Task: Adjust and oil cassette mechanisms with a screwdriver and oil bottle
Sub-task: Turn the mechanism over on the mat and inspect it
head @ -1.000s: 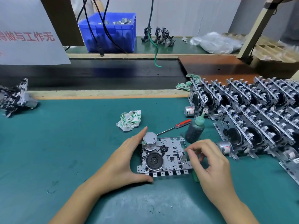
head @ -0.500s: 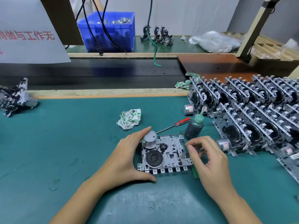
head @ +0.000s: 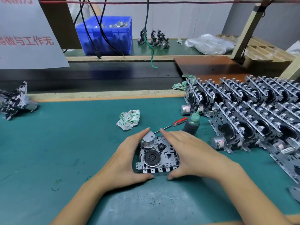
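A metal cassette mechanism (head: pixel 155 157) with a black flywheel and a silver motor lies flat on the green mat. My left hand (head: pixel 125 159) holds its left side, index finger at the motor and thumb at the front edge. My right hand (head: pixel 191 153) spans its right side, fingers stretched over the back edge and thumb at the front. A red-handled screwdriver (head: pixel 177 123) lies just behind the mechanism. The dark oil bottle (head: pixel 192 125) with a green nozzle stands upright beside it, untouched.
Rows of several upright cassette mechanisms (head: pixel 251 111) fill the right side, with a loose motor (head: pixel 218 142) in front. A crumpled paper (head: pixel 129 119) lies behind my left hand. Another mechanism (head: pixel 14 99) sits far left. A blue bin (head: pixel 110 38) stands on the far shelf.
My right hand has left off pinching at the mechanism's right edge and now lies stretched across that side. The left hand has stayed in place.
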